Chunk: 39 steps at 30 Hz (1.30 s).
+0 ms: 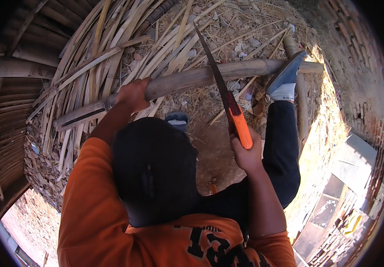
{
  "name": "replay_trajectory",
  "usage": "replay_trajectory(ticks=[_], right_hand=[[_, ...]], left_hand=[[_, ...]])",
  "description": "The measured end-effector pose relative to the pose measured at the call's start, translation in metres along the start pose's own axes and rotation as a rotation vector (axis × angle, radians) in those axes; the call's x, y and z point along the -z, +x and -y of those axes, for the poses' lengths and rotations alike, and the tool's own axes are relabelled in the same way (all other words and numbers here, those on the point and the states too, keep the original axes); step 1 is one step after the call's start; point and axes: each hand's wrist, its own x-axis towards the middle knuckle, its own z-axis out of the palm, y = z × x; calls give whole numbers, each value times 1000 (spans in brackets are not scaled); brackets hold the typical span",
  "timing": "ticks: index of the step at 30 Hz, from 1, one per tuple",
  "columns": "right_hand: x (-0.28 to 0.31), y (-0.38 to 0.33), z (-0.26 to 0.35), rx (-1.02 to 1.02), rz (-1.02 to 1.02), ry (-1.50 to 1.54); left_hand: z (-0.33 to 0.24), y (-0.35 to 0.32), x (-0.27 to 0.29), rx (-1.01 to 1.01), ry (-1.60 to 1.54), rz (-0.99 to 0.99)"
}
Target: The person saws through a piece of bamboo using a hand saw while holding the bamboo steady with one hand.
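Note:
My left hand [133, 95] is closed around a long bamboo pole [178, 84], left of its middle. The pole's left end shows a dark slot along its side. In my right hand [248, 153] is a handsaw [217, 76] by its orange handle. Its dark, tapering blade points away from me and crosses the pole; whether the teeth touch the bamboo I cannot tell. My right foot, in a blue shoe [288, 73], presses on the pole near its right end. My other shoe [176, 120] shows beyond my bent dark-trousered knee [154, 164].
Split bamboo strips [98, 58] lie heaped at the far left over straw and chips. Another pole [303, 107] runs beneath the right end of the first. A brick wall [361, 58] stands at right, a slatted wooden wall [11, 120] at left. Pale boards [354, 160] are at lower right.

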Motion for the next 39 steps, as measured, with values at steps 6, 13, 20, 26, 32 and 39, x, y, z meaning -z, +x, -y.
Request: replay_trajectory(ticks=[6,13,20,26,32,39], right_hand=[[15,18,13,-102,21,227],[35,-88,-9,64,19,84],[-2,30,8,36,21,-16],[37,-86,-10,-10,23,130],[13,-32,4,-36,46,36],[11,2,7,0,25,3]], left_hand=[[10,-2,5,3,-28,22],[7,-3,0,20,3,16],[9,1,-13,-20,-12,-16],[10,-5,-4,8,5,0],[2,-8,-7,37,48,-17],[3,-3,-7,-1,12,-47]])
